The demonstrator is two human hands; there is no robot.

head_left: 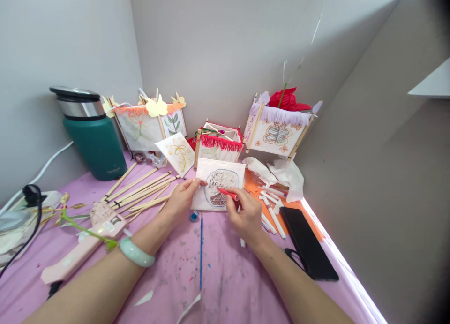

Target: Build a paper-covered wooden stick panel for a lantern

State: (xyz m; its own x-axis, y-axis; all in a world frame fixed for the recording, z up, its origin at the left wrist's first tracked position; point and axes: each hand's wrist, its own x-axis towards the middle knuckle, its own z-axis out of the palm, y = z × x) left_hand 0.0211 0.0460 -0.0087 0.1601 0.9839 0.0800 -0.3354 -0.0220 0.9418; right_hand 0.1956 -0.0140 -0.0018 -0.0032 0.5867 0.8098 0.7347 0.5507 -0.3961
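Note:
A white card [198,199] with a round dark drawing inside a blue outline lies at the middle of the picture. My left hand [182,196] grips its left edge, thumb on top. My right hand [247,214] is closed round a red marker [229,193], whose tip is at the drawing. Just below the card are a small blue cap [194,215] and a thin blue brush [201,253]. White markers [274,216] lie to the right of my right hand, on orange paper [311,218].
Decorated lanterns [140,129] stand along the wall. At left are a green bottle [94,143], wooden sticks [140,190] and a pink glue gun [86,253] with a cord. A black phone [309,244] and black scissors [297,259] lie at right on the pink cloth [232,277].

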